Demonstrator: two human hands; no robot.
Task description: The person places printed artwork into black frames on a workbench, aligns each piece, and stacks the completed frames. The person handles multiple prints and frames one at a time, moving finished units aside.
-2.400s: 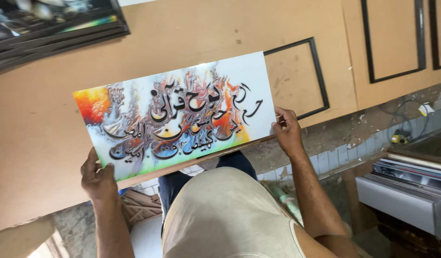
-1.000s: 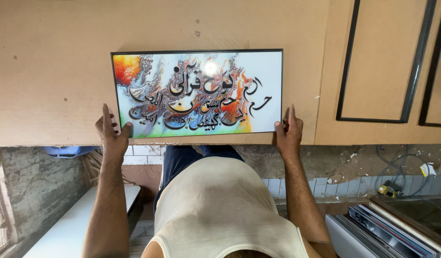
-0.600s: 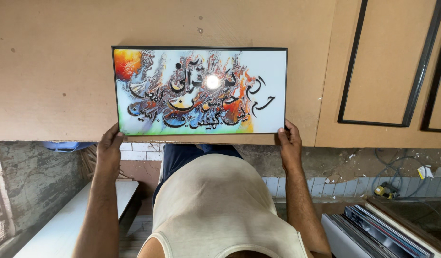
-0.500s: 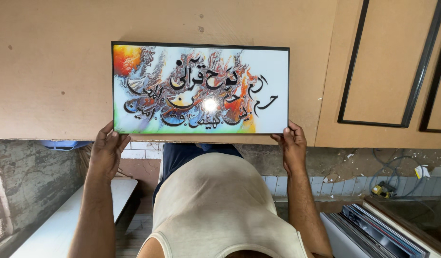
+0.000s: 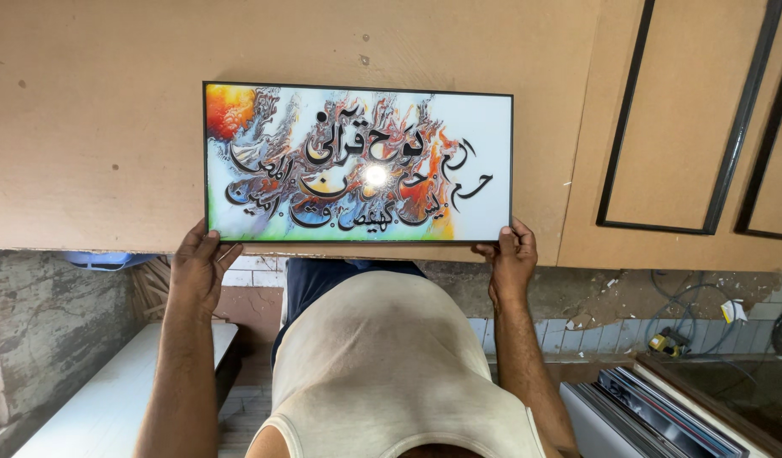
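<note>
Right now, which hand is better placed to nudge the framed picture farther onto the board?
Probably the right hand: its fingers wrap the framed picture's lower corner. The left hand lies flatter below its corner.

Both forearms reach forward; the left hand [image 5: 197, 270] and right hand [image 5: 511, 265] are raised, fingers [image 5: 225, 254] curled at the same height.

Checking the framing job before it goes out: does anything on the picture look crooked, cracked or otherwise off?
Nothing stands out. The framed picture lies square on the brown board, its black edge unbroken. The left hand and right hand hold its lower corners. The bright spot mid-glass looks like glare.
</note>
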